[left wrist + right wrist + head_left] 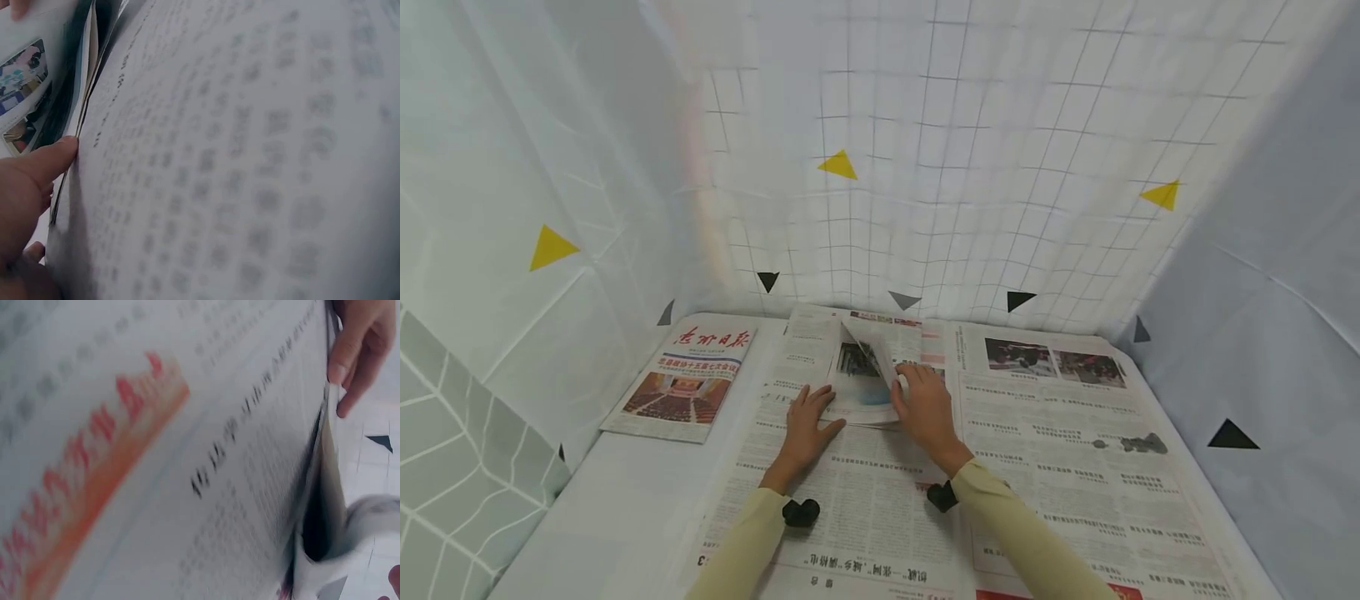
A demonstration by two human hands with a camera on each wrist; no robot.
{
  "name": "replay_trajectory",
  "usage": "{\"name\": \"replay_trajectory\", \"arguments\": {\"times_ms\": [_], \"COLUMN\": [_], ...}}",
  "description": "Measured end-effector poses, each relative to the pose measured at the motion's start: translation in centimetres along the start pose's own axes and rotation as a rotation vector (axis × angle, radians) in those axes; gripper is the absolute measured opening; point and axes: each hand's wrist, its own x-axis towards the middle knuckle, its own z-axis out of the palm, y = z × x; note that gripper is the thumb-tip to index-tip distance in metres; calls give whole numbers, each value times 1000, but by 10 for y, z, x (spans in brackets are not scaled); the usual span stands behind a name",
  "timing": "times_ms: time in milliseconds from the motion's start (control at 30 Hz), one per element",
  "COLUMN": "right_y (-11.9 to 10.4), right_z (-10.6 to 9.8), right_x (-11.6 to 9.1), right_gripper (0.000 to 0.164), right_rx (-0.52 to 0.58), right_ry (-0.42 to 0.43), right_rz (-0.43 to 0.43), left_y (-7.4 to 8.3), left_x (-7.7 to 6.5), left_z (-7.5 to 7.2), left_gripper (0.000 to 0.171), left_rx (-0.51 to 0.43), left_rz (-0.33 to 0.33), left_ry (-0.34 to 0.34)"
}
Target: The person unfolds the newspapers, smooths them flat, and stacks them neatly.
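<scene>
A folded newspaper (850, 402) lies on larger spread newspaper sheets (880, 492) in the middle of the table. One of its pages (874, 350) stands lifted and curved, a coloured photo showing beneath. My right hand (928, 412) holds that page at its right side between thumb and fingers. The left hand (808, 425) rests at the folded paper's lower left corner, fingers stretched out. In the left wrist view, the left thumb (47, 165) touches the paper's edge. The right wrist view has the curled page (378, 515), with only fingertips (395, 578) of the right hand showing.
Another folded newspaper (688, 383) with a red title lies at the left on the white table (602, 500). White sheeting (970, 208) with grid lines and yellow and black triangles encloses the back and sides.
</scene>
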Motion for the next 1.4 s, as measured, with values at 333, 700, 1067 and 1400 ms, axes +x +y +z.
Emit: {"name": "replay_trajectory", "arguments": {"times_ms": [333,700,1067,1400], "right_y": [4,-5,-19,-16], "right_z": [-9,7,14,20], "right_x": [6,-12,-17,-10], "right_gripper": [7,5,40,19], "right_rx": [35,34,14,-71], "right_ry": [-53,-150,-237,-153], "right_rz": [105,51,-22,-32], "left_y": [-2,2,4,1], "left_x": [2,2,2,1], "left_z": [-6,-1,4,4], "left_gripper": [61,60,54,59], "left_rx": [72,95,202,113], "left_rz": [-74,-39,39,64], "left_ry": [-16,-19,-68,-41]}}
